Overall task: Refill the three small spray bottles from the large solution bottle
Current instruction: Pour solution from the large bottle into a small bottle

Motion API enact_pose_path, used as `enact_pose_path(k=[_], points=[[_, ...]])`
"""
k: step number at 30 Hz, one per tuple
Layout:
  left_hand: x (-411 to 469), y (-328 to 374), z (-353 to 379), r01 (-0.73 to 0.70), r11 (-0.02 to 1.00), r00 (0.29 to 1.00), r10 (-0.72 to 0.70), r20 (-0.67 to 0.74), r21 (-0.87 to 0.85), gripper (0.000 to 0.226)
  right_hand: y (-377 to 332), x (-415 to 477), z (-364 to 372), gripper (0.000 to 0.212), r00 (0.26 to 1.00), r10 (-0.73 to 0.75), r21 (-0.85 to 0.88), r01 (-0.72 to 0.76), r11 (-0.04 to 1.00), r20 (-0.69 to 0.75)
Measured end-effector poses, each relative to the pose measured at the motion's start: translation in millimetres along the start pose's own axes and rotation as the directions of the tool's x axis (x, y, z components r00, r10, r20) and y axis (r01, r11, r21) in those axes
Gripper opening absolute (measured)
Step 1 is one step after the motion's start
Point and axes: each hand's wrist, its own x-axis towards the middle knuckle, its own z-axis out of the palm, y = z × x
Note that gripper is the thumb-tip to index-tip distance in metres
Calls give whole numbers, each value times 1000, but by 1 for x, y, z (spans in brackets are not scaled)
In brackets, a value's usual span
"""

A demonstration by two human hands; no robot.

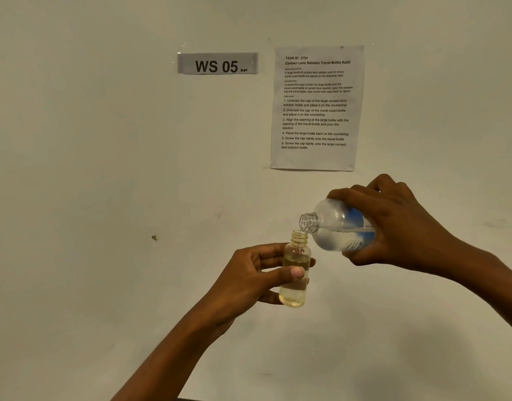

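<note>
Centre-right of frame: left hand [250, 280], fingers clamped on upright small bottle [295, 273], part full. Right hand [399, 227] gripped large bottle [335, 225], tilted, mouth just above small bottle's neck.

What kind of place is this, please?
Probably a numbered workstation for recording set tasks: a "WS 05" sign and a printed task sheet are taped to the plain wall.

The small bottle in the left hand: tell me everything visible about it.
The small bottle is clear, plastic-looking and cylindrical, with a threaded neck and no cap. It stands upright in mid-air in front of the wall, gripped by the left hand, thumb across its front. Pale liquid fills most of the body. The large bottle is tipped, its mouth at the neck's opening.
</note>
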Motion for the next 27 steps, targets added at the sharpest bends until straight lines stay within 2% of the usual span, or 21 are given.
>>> enact_pose_path(k=[27], points=[[-3,2,1,-11,1000,1000,11,-3,-2,32,-3,-1,-2,81,999,-25,-1,25,1000,-22]])
